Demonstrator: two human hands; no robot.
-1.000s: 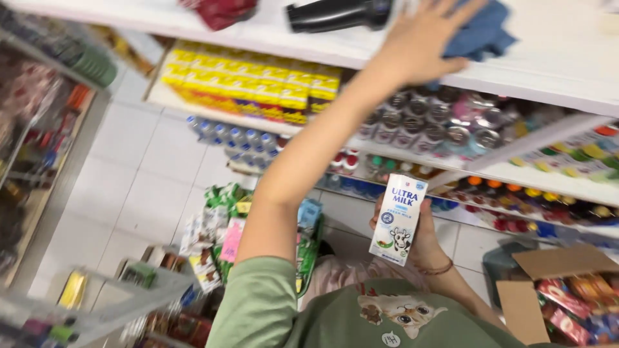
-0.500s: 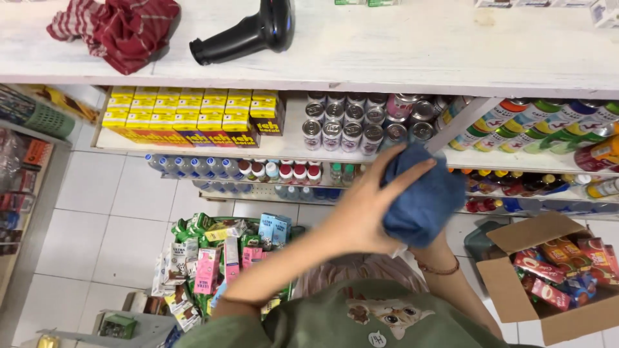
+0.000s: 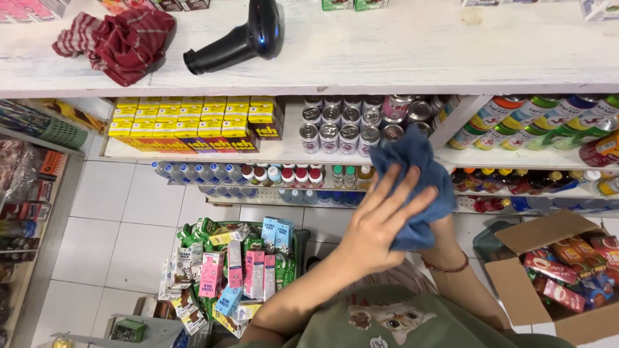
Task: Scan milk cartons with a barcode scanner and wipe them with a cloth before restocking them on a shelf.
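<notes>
- Shop aisle, white top shelf (image 3: 400,51) carrying a hair dryer (image 3: 242,35) and red rag (image 3: 116,35).
- Left hand (image 3: 380,225), off the shelf a second ago, now presses spread fingers on the blue cloth (image 3: 416,180).
- Carton gone from view, likely wrapped inside; right hand (image 3: 445,235) is under the cloth, grip unreadable.

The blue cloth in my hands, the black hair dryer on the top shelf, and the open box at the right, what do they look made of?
The blue cloth, pressed under the left hand, looks like soft matte woven fabric: it bunches and folds. The black hair dryer seems hard glossy plastic, with a sheen on its body. The open box looks like plain brown cardboard, with dull bent flaps.
</notes>
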